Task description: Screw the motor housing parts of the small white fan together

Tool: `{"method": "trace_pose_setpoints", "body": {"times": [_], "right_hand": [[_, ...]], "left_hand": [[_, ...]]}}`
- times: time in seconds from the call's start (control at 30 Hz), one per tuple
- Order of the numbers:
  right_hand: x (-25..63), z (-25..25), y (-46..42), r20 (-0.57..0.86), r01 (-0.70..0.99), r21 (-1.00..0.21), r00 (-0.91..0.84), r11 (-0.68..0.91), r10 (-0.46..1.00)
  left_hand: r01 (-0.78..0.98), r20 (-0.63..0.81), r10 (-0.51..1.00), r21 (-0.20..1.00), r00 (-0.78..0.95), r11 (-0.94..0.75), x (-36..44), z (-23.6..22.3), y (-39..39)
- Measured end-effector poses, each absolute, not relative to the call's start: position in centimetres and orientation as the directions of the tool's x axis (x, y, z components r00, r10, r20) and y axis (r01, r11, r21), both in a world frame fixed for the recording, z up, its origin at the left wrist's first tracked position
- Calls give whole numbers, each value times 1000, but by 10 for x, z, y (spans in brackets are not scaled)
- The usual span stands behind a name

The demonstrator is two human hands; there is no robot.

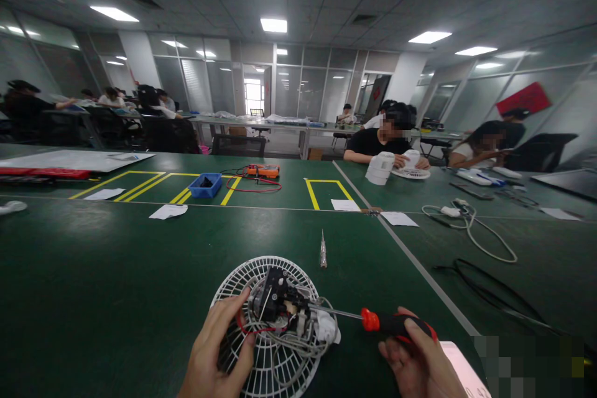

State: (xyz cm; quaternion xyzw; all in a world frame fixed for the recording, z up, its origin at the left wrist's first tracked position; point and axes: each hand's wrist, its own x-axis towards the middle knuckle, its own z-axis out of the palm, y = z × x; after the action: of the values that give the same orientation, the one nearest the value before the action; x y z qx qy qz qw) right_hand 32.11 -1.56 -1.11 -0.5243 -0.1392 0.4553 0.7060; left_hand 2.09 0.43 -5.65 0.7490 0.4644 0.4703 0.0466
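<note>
A white round fan grille [237,283] lies on the green table in front of me, with a fan motor assembly [275,292] on it: black housing, grey cable and a red wire. My left hand [219,348] grips the motor's left side between thumb and fingers, over the grille. In my right hand [415,348] is a screwdriver [396,325] with a red and black handle. Its shaft points left into the motor assembly; the tip is hidden among the parts. Beyond the grille lies a small clear-handled screwdriver [323,252].
A blue bin [205,185] and an orange multimeter [263,171] with red leads stand farther back. White cable [489,233] and black cable [499,292] lie at right. A lit phone [461,368] is beside my right hand. A person [387,140] works across the table.
</note>
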Motion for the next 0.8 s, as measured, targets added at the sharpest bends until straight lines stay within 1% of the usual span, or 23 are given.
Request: {"method": "trace_pose_setpoints", "body": {"times": [0.1,0.27,0.33,0.43,0.53,0.67,0.8], "right_hand": [[319,-7,-16,-268,-477,-879,526,19,807],[316,-1,-13,-332,-518,-856,565,11,755],[315,-2,-14,-348,-529,-848,571,10,743],[316,-5,-16,-342,-527,-850,557,4,757],[318,-7,-16,-319,-509,-861,540,0,779],[321,-11,-13,-297,-498,-867,514,-2,804],[321,-11,-12,-284,-505,-863,524,25,803]], "left_hand": [[652,671,729,494,135,-575,21,-54,4],[663,668,731,486,138,-569,23,-43,5],[688,726,675,425,129,-588,24,-35,5],[715,824,529,242,205,-655,31,-19,4],[717,814,485,127,320,-685,43,-4,4],[725,777,518,118,358,-678,59,4,9],[742,751,540,100,380,-662,64,-3,17]]}}
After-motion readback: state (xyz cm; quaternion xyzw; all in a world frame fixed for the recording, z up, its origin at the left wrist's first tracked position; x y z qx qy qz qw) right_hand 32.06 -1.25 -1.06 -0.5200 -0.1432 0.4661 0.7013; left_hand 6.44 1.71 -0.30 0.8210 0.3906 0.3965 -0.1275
